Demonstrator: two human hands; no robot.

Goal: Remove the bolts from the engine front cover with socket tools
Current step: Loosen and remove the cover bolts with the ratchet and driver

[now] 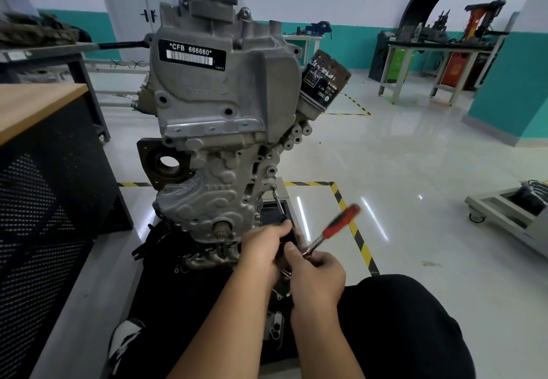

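Right hand (315, 275): grips ratchet (332, 230), handle toward 1 o'clock. Left hand (264, 248): curled around extension bar (278, 202), below front cover (213, 200).

Ratchet handle (341, 221): red grip smeared by motion blur, right of the engine (219, 117).
Ratchet head: covered by the right hand (315, 275); which fingers clamp it cannot be told.
Extension bar (278, 202): lower end lost behind the left hand (264, 248).
Oil filter (323, 80) print: too small to read.
Person's legs: cut off by the bottom edge.
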